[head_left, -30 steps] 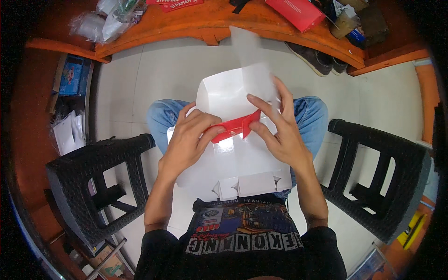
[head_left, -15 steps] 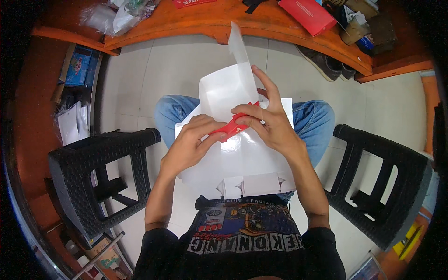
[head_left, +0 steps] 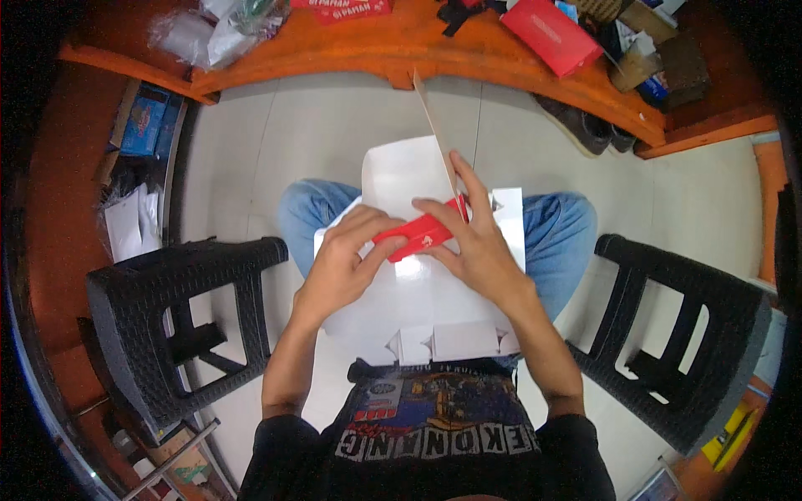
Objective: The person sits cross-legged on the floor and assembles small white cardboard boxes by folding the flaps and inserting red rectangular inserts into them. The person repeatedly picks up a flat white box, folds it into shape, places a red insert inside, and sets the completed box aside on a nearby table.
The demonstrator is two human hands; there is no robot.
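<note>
At the far left, a blue box (head_left: 144, 125) sits on a shelf; nearer stands a black stool (head_left: 134, 288).

The left hand (head_left: 351, 242) is partly closed, fingers curled over the far side and thumb on the near side, pinching the left end of a red strip (head_left: 424, 236). This strip is part of a white-and-red carton located between the two hands, above flat white card (head_left: 418, 305) on the person's lap.

The strip's long axis runs on a slant — left end lower and nearer the person, right end higher and farther off. From it a white panel (head_left: 405, 171) extends away from the person, toward the orange bench (head_left: 359, 58). At the carton's right, a side panel (head_left: 437, 142) stands up, seen nearly edge-on, its far tip leaning left.

The right hand (head_left: 469, 238) is half open, gripping the strip's right part between forefinger and thumb. Another finger is raised behind the side panel — whether touching it or just beside it cannot be determined.

Farther right, a red box (head_left: 551, 37) lies on the bench, dark shoes (head_left: 578, 125) rest beneath it, and a second black stool (head_left: 727, 334) stands beyond the right knee.
</note>
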